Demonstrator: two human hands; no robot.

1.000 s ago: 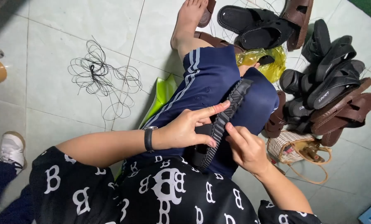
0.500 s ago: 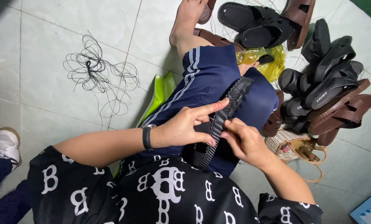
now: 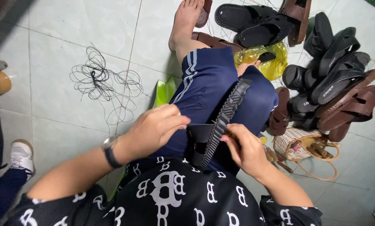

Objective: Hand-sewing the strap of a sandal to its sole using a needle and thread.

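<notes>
Black sandal [image 3: 221, 121]: stands on its edge across the person's lap, ribbed sole rim turned up, toe end over the knee and heel end close to the patterned shirt.
Left hand [image 3: 156, 127]: rests against the sandal's left side, fingers [image 3: 177, 121] pinched together on something thin at the sole's edge; it looks like a thread or needle, too fine to tell which.
Right hand [image 3: 246, 148]: set against the sandal's right side near the heel end, fingers curled in on the sole's rim, steadying it.
Wristwatch [image 3: 109, 150]: dark band on the left wrist.
Loose black thread [image 3: 99, 81]: a tangle on the tiled floor [image 3: 70, 33], well to the left of the lap.
Sandal pile [image 3: 330, 79]: black and brown pairs heaped on the floor toward the upper right corner, more near the bare foot [image 3: 186, 21].
Woven basket [image 3: 298, 144]: on the floor just right of the right hand, small tools in it.
Yellow bag [image 3: 263, 58]: crumpled beyond the knee.
Progress: judging by the pinch at the sole's middle, the work along the rim seems partway; how much of the edge is done cannot be read here.
</notes>
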